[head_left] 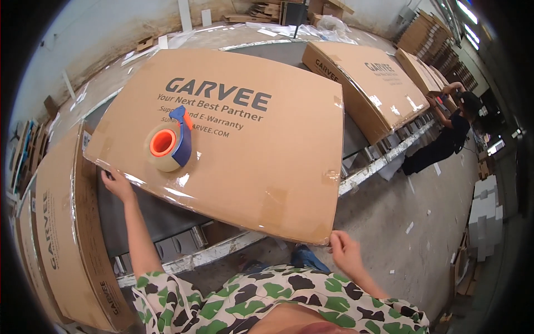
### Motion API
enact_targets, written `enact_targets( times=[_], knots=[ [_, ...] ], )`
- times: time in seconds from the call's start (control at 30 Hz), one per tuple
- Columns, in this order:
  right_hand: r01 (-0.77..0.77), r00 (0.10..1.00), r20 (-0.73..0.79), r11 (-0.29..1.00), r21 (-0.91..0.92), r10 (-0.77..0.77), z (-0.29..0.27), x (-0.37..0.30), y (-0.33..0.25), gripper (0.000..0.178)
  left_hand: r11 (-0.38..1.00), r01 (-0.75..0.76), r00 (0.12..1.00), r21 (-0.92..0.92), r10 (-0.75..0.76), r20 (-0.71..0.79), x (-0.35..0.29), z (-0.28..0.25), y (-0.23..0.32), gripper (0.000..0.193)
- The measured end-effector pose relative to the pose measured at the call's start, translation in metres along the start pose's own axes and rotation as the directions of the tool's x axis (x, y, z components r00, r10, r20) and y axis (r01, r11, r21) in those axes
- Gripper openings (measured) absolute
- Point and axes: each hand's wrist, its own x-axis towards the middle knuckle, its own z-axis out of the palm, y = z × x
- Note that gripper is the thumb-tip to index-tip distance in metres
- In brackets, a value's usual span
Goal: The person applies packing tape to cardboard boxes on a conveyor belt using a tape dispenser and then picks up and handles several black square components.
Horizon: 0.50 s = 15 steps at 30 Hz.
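Note:
A large flat cardboard box (pixel 261 161), with dark print and clear tape along its edges, lies turned at an angle across the conveyor in front of me. My left hand (pixel 118 185) grips its near left edge, the fingers partly hidden by the box. At the near right corner, my right hand (pixel 346 251) is closed on the cardboard, with its fingers curled. On top of the box stands a blue and orange tape dispenser (pixel 182 146) with a wide roll of tape, and neither hand touches it.
The roller conveyor (pixel 222 245) runs left to right with a pale metal rail. More cardboard boxes stand at the left (pixel 61 222) and right (pixel 372 83). Beyond, a co-worker (pixel 453 125) in dark clothes handles another box. Paper scraps and stacked cardboard (pixel 425 36) lie around.

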Motion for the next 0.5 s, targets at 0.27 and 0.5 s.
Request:
enact_targets(
  times=[0.27, 0.5],
  knots=[
    [0.471, 0.875, -0.031, 0.864, -0.18, -0.484, -0.008, 0.341, 0.042, 0.021, 0.904, -0.426, 0.817, -0.018, 0.393, 0.423, -0.295, -0.056, 0.182, 0.014],
    [0.21, 0.896, 0.416, 0.973, -0.093, -0.154, 0.024, 0.565, 0.04, 0.04, 0.843, -0.535, 0.311, -0.059, 0.261, 0.914, -0.462, -0.009, 0.268, 0.078]
  ],
)
